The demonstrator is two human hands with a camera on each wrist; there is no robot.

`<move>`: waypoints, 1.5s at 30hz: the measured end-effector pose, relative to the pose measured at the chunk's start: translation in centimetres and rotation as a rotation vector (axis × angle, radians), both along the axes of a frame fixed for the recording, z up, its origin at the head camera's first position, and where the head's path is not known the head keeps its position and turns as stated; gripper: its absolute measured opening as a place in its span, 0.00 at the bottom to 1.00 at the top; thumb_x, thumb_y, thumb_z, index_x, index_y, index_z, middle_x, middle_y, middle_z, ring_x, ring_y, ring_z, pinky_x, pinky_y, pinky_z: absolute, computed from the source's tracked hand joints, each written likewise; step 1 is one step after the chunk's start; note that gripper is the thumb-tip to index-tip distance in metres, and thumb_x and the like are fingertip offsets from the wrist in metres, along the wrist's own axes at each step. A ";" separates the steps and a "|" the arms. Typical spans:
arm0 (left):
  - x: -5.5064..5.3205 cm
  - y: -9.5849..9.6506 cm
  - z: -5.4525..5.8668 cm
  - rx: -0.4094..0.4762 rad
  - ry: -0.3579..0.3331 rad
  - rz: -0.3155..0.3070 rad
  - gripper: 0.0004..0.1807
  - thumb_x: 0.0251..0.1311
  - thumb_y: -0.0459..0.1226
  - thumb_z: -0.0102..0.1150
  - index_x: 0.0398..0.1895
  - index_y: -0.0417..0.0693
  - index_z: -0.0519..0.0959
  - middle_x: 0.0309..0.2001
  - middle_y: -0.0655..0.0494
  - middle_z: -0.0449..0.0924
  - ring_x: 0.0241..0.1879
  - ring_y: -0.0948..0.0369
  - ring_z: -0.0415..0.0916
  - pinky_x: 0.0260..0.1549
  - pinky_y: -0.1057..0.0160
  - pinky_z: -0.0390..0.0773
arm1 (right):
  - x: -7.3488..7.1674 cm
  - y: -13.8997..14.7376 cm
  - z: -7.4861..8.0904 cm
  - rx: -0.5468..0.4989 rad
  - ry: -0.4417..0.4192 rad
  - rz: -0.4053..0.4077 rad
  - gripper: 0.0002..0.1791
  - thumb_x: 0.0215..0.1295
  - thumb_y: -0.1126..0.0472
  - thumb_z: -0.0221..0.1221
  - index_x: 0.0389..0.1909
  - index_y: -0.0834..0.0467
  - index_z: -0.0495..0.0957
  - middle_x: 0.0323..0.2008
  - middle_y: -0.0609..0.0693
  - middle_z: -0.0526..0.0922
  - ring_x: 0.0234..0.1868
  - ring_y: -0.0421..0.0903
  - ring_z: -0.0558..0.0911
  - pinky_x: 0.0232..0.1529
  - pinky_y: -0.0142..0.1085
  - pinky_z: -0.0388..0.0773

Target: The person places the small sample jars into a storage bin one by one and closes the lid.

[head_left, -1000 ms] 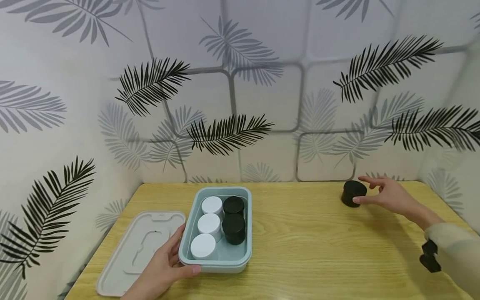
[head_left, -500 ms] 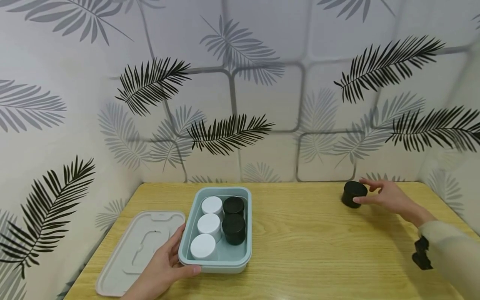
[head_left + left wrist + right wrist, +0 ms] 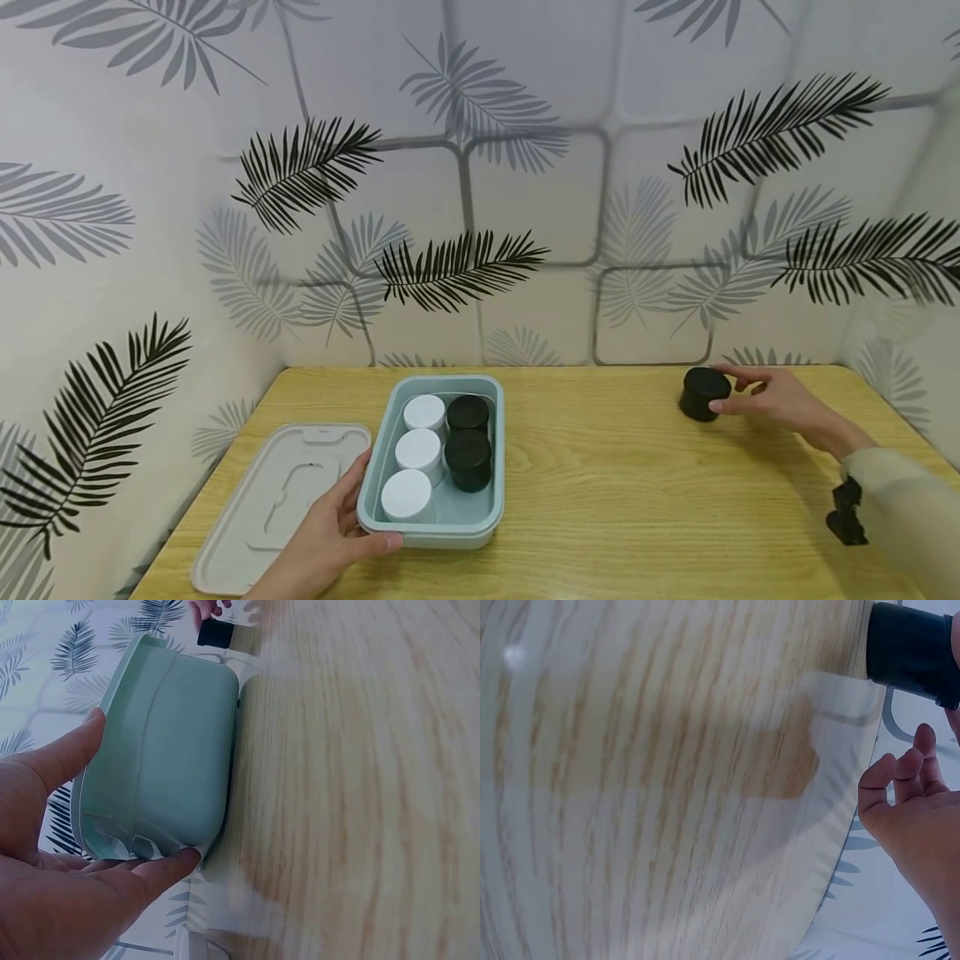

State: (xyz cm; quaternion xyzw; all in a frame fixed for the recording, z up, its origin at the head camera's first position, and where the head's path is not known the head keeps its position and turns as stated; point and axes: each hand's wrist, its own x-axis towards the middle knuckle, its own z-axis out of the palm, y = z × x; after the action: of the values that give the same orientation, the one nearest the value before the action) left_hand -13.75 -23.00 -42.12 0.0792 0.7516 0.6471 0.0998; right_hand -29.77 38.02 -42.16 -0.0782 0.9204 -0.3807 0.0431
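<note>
Since the earlier frame, our right hand [image 3: 795, 406] draws its forefinger onto the far side of the lone black jar [image 3: 705, 394], and the jar shifts slightly toward eight o'clock. Taking twelve as straight away from us, the jar lies at nine o'clock from that hand, much nearer to it than to our left hand [image 3: 330, 525]. Thumb and forefinger pinch it, the other fingers bent loosely clear. It is upright near the far edge of the tabletop [image 3: 615, 500]; we cannot tell whether its base is lifted. From the jar, the pale blue container [image 3: 450, 528] lies between eight and nine o'clock, well apart, its long axis running roughly twelve to six. Our left hand grips its seven o'clock corner. Inside, three white jars [image 3: 417, 452] line the nine o'clock side and two black jars [image 3: 470, 462] the other, with bare floor toward five o'clock.
</note>
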 end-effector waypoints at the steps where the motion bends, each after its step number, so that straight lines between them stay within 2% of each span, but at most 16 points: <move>1: 0.0 0.0 0.0 0.002 -0.003 0.001 0.62 0.59 0.34 0.78 0.87 0.42 0.42 0.81 0.34 0.53 0.72 0.42 0.67 0.56 0.67 0.78 | 0.0 0.0 0.0 -0.009 -0.003 0.003 0.45 0.69 0.48 0.71 0.79 0.62 0.65 0.54 0.63 0.71 0.41 0.52 0.70 0.35 0.40 0.70; 7: 0.0 0.0 0.1 0.010 -0.009 0.004 0.63 0.60 0.34 0.78 0.87 0.42 0.41 0.80 0.33 0.54 0.71 0.44 0.69 0.55 0.66 0.78 | -0.2 0.3 -0.4 -0.059 -0.028 0.022 0.45 0.69 0.49 0.72 0.80 0.61 0.65 0.54 0.62 0.72 0.39 0.49 0.72 0.35 0.40 0.73; 12: 0.0 -0.1 0.1 0.010 0.006 -0.004 0.63 0.60 0.34 0.78 0.87 0.41 0.40 0.80 0.32 0.53 0.70 0.44 0.70 0.55 0.66 0.79 | -0.5 0.4 -0.7 -0.078 -0.039 0.026 0.45 0.68 0.50 0.72 0.80 0.61 0.64 0.51 0.60 0.71 0.36 0.48 0.71 0.33 0.40 0.70; 18: -0.1 0.0 0.0 -0.009 -0.016 0.019 0.63 0.59 0.34 0.79 0.87 0.43 0.42 0.81 0.35 0.52 0.72 0.44 0.68 0.56 0.67 0.78 | -0.6 0.2 -0.6 -0.114 -0.046 0.033 0.44 0.69 0.52 0.72 0.79 0.62 0.65 0.47 0.59 0.69 0.33 0.48 0.70 0.30 0.40 0.67; 31: -0.1 0.1 0.1 -0.014 -0.028 0.029 0.63 0.58 0.35 0.80 0.87 0.43 0.43 0.81 0.35 0.53 0.71 0.44 0.68 0.56 0.67 0.78 | 0.2 -1.4 -0.3 -0.084 0.009 0.055 0.41 0.65 0.52 0.74 0.75 0.61 0.72 0.40 0.55 0.67 0.35 0.46 0.68 0.31 0.39 0.65; 39: 0.0 0.1 0.1 0.000 -0.026 0.021 0.64 0.58 0.35 0.79 0.87 0.42 0.42 0.81 0.34 0.52 0.71 0.43 0.68 0.55 0.66 0.78 | 1.5 -4.0 1.0 -0.086 0.003 0.074 0.40 0.64 0.51 0.75 0.75 0.58 0.74 0.33 0.51 0.61 0.38 0.48 0.66 0.35 0.41 0.64; 41: 0.0 0.1 0.1 0.001 -0.022 0.018 0.63 0.59 0.34 0.79 0.87 0.43 0.42 0.81 0.34 0.52 0.71 0.43 0.68 0.55 0.65 0.78 | 1.8 -5.0 1.5 -0.092 -0.003 0.087 0.40 0.64 0.51 0.75 0.75 0.58 0.73 0.38 0.57 0.73 0.47 0.54 0.74 0.43 0.42 0.72; 42: 0.0 0.1 0.1 0.004 -0.022 0.017 0.63 0.59 0.34 0.79 0.87 0.43 0.42 0.81 0.34 0.52 0.71 0.43 0.68 0.55 0.65 0.79 | 1.9 -5.5 1.7 -0.097 -0.003 0.093 0.40 0.64 0.51 0.75 0.75 0.58 0.73 0.45 0.62 0.78 0.54 0.59 0.77 0.49 0.45 0.75; 43: 0.0 0.0 0.1 0.002 -0.022 0.017 0.63 0.59 0.34 0.79 0.87 0.43 0.42 0.81 0.34 0.51 0.71 0.43 0.68 0.55 0.65 0.79 | 2.1 -6.0 1.8 -0.109 -0.005 0.101 0.40 0.64 0.52 0.75 0.75 0.59 0.73 0.53 0.67 0.79 0.61 0.64 0.76 0.56 0.50 0.76; 44: 0.0 0.0 0.1 0.004 -0.021 0.015 0.63 0.59 0.34 0.79 0.87 0.43 0.42 0.81 0.34 0.51 0.71 0.43 0.68 0.56 0.65 0.78 | 2.2 -6.4 2.0 -0.116 -0.006 0.110 0.40 0.64 0.52 0.75 0.75 0.59 0.73 0.63 0.70 0.76 0.68 0.68 0.72 0.61 0.55 0.74; 45: 0.0 -0.1 0.0 0.006 -0.020 0.009 0.63 0.60 0.34 0.78 0.87 0.43 0.41 0.81 0.34 0.51 0.71 0.43 0.68 0.55 0.65 0.79 | 2.3 -6.9 2.1 -0.122 -0.010 0.115 0.40 0.64 0.52 0.75 0.75 0.59 0.73 0.65 0.69 0.75 0.69 0.68 0.71 0.62 0.57 0.73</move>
State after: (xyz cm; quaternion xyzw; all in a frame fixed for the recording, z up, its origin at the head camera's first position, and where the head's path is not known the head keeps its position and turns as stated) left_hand -13.79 -23.09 -42.09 0.0698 0.7490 0.6506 0.1041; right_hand -27.48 31.11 -40.03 -0.1316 0.8893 -0.4332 0.0647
